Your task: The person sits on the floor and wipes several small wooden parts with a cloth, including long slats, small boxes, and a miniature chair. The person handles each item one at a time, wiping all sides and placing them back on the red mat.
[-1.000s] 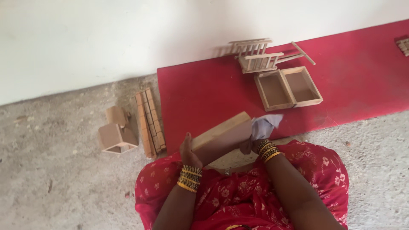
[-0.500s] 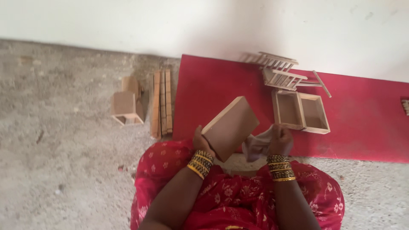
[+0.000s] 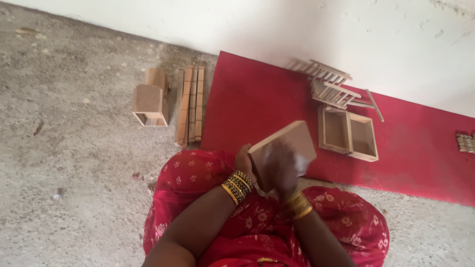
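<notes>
While I sit over my red-clad lap, my left hand (image 3: 243, 163) grips the lower left edge of a flat wooden board (image 3: 284, 148), fingers closed on it, at the frame's centre. My right hand (image 3: 281, 168) is blurred against the board's face; I cannot tell its grip. Beyond lies a red mat (image 3: 257, 104) with two open wooden boxes (image 3: 348, 133).

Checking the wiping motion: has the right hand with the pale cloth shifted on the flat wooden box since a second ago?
Yes. The right hand moved from the flat wooden box's right end onto its face, nearer the left hand.
</notes>
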Tool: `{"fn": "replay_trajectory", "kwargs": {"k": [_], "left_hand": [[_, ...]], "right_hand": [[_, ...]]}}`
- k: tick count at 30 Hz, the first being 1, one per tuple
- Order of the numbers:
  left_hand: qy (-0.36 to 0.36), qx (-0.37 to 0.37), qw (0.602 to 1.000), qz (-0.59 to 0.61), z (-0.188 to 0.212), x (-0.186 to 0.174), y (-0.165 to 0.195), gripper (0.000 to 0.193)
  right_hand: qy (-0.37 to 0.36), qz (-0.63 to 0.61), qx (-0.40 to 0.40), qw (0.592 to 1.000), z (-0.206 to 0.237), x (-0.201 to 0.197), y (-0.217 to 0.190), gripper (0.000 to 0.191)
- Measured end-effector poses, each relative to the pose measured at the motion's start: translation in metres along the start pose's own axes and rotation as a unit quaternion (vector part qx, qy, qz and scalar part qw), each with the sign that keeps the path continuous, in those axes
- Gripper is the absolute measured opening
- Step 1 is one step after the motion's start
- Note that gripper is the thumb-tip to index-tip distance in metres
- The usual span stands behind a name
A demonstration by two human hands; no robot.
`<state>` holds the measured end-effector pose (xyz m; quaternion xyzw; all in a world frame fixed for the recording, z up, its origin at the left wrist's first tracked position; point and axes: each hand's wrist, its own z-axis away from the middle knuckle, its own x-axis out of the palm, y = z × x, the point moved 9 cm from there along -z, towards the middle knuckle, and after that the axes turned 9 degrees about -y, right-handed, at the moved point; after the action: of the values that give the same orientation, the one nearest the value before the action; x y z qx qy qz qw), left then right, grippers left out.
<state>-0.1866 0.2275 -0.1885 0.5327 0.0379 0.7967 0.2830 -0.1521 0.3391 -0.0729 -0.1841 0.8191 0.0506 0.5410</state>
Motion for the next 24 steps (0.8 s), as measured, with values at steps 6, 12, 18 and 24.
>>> {"fn": "replay_trajectory", "kwargs": {"k": [6,12,18,24], "left_hand": [[0.009,-0.074,0.997,-0.017,0.006,0.005,-0.021,0.052],[-0.126,-0.049,0.988,0.075,0.011,0.029,-0.014,0.048],[-0.144,-0.069,0.986,-0.048,0.024,0.037,-0.015,0.05],[-0.108,-0.065,0.992,-0.022,0.025,0.03,-0.012,0.049]], "right_hand": [[-0.012,0.115,0.243,0.963,-0.02,-0.04,0.092,0.055],[-0.197,0.111,0.133,0.965,0.01,0.004,-0.016,0.051],[0.025,-0.009,0.095,0.995,-0.007,-0.019,0.02,0.048],[0.132,-0.095,0.296,0.941,-0.003,-0.053,0.105,0.049]]}}
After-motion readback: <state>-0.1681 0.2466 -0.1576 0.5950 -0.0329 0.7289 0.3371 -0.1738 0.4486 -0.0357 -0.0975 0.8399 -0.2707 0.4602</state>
